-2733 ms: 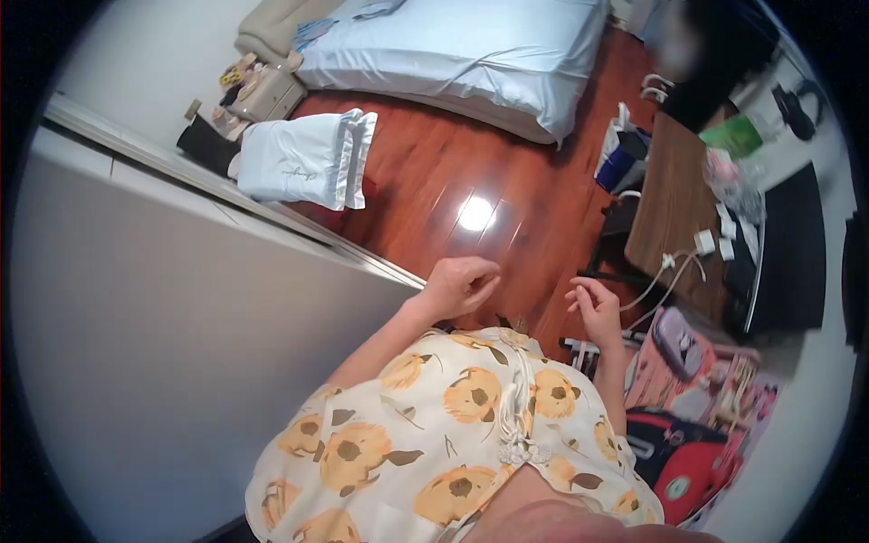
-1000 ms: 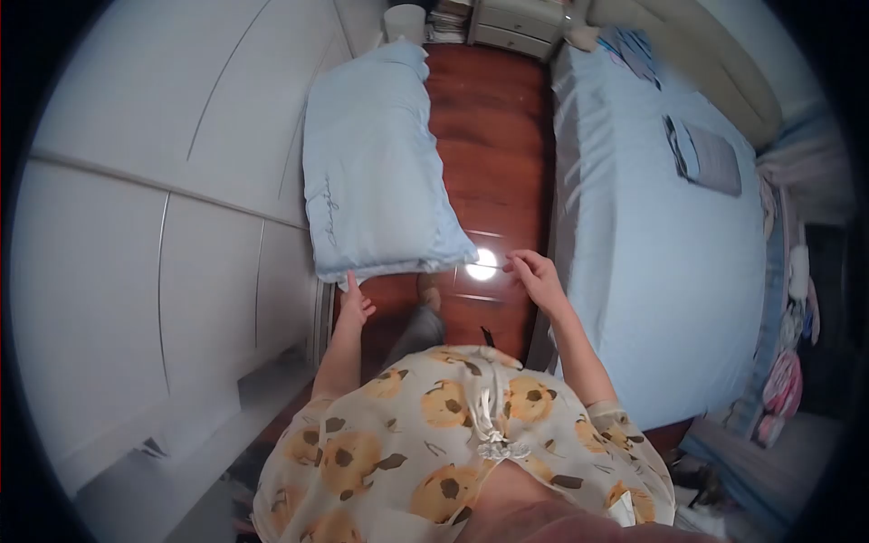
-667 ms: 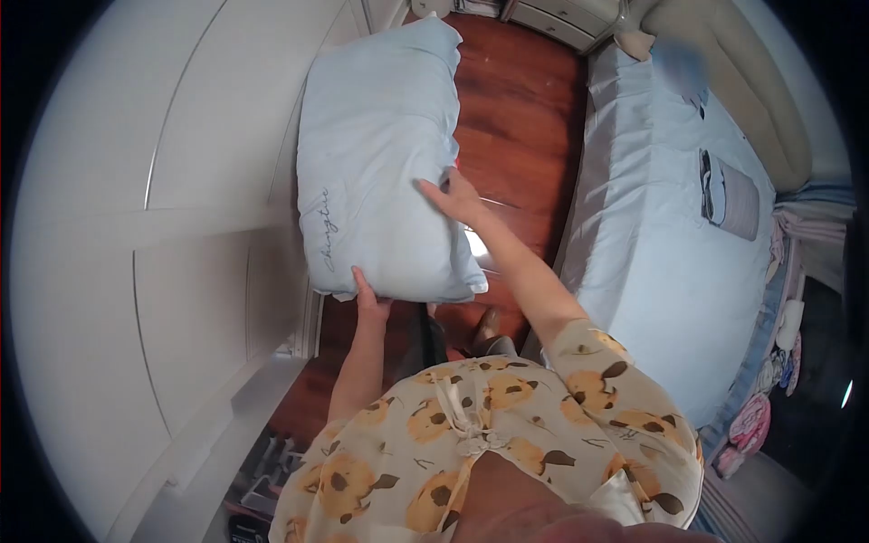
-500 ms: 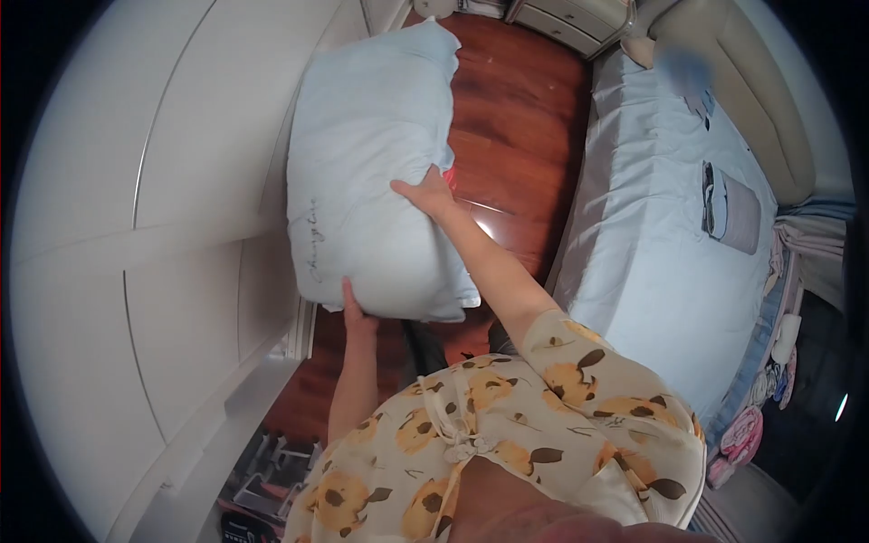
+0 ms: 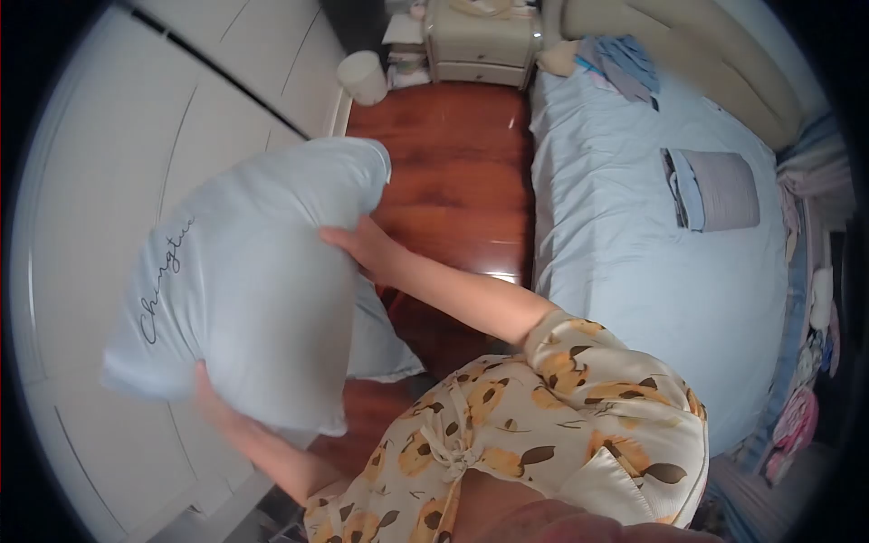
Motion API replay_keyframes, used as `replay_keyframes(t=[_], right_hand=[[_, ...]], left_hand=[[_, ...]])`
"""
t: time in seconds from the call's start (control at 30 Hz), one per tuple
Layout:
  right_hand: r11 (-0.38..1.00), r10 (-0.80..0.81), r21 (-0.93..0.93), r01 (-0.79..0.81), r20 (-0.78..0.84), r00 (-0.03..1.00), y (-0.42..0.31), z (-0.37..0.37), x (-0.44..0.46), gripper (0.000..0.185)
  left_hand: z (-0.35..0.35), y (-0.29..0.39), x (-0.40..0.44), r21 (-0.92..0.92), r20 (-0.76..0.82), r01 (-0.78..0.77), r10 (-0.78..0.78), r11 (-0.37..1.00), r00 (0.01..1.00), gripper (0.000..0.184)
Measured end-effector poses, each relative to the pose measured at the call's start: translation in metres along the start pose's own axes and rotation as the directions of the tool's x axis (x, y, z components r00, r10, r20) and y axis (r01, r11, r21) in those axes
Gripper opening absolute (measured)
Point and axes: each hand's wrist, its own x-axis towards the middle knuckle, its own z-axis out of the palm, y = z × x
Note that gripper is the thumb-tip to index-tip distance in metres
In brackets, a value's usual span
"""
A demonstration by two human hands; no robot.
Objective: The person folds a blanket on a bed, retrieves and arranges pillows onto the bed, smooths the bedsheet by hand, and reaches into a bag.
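A plump light-blue pillow (image 5: 262, 290) with dark cursive lettering hangs tilted between my two hands, in front of the white cabinet doors. My left hand (image 5: 210, 398) grips its lower edge, with the thumb over the front face. At the pillow's right edge my right hand (image 5: 364, 249) is closed on the fabric, thumb on the near side and the other fingers hidden behind. Below and behind the pillow, a second piece of light-blue fabric (image 5: 382, 339) shows, possibly another pillow; most of it is covered.
White cabinet doors (image 5: 81, 262) line the left. Reddish wooden floor (image 5: 453, 172) runs to a nightstand (image 5: 480, 45) and a white bin (image 5: 362, 77). On the right is a bed (image 5: 625, 299) with a folded grey-blue bundle (image 5: 720, 190) and crumpled clothes (image 5: 625, 63).
The pillow has swung left and down toward me, turning so its lettering tilts. Both hands moved left with it, still gripping. Light-blue fabric now shows beneath it, and the view has turned.
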Motion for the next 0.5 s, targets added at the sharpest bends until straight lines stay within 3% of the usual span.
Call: replay_keyframes(t=[0.07,0.1,0.13,0.17,0.2,0.23,0.27,0.3,0.33,0.37,0.4,0.43,0.5], right_hand=[[0.994,0.099,0.037,-0.100,0.042,0.994,-0.046,-0.022,-0.057,0.049],[0.954,0.248,-0.200,-0.225,0.099,0.964,-0.050,-0.066,-0.077,0.048],[0.846,0.294,-0.510,-0.157,0.201,0.934,-0.081,-0.096,-0.107,0.047],[0.859,0.335,-0.457,-0.231,0.159,0.929,-0.117,-0.117,-0.142,0.049],[0.901,0.223,-0.397,-0.177,0.073,0.972,-0.132,-0.163,-0.162,0.060],[0.767,0.032,-0.635,-0.088,-0.098,0.995,-0.156,-0.209,-0.176,0.087],[0.603,-0.251,-0.796,0.056,-0.123,0.960,-0.183,-0.237,-0.193,0.097],[0.374,-0.512,-0.920,0.120,-0.097,0.853,-0.204,-0.253,-0.209,0.107],[0.256,-0.516,-0.963,0.081,-0.065,0.854,-0.231,-0.240,-0.220,0.112],[0.132,-0.513,-0.990,0.040,-0.034,0.857,-0.257,-0.222,-0.227,0.118],[-0.075,-0.504,-0.989,0.127,0.148,0.851,-0.267,-0.217,-0.227,0.123],[0.103,-0.370,-0.986,0.134,0.087,0.925,-0.268,-0.210,-0.227,0.127],[0.223,-0.173,-0.955,0.197,0.160,0.972,-0.252,-0.218,-0.253,0.126]], left_hand=[[0.032,0.031,-0.035,0.135,0.005,-0.382,0.385,0.914,0.923,0.048],[0.040,0.042,-0.043,0.132,0.018,-0.413,0.414,0.901,0.910,0.048],[0.045,0.052,-0.045,0.249,0.206,-0.609,0.574,0.753,0.793,0.048],[0.054,0.061,-0.050,0.314,0.405,-0.776,0.662,0.547,0.631,0.048],[0.071,0.076,-0.065,0.307,0.421,-0.793,0.672,0.526,0.609,0.048],[0.098,0.100,-0.084,0.353,0.616,-0.866,0.608,0.355,0.500,0.047],[0.125,0.119,-0.101,0.346,0.789,-0.923,0.481,0.167,0.383,0.045],[0.157,0.132,-0.113,0.316,0.812,-0.937,0.468,0.150,0.349,0.045],[0.195,0.145,-0.125,0.049,0.957,-0.997,0.290,-0.055,0.031,0.038],[0.231,0.151,-0.137,-0.259,0.961,-0.945,0.046,-0.198,-0.273,0.032],[0.265,0.144,-0.154,-0.294,0.951,-0.936,0.040,-0.194,-0.307,0.028],[0.292,0.138,-0.164,-0.303,0.952,-0.951,0.014,-0.059,-0.305,0.027],[0.334,0.131,-0.164,-0.308,0.951,-0.950,0.021,0.053,-0.307,0.026]])
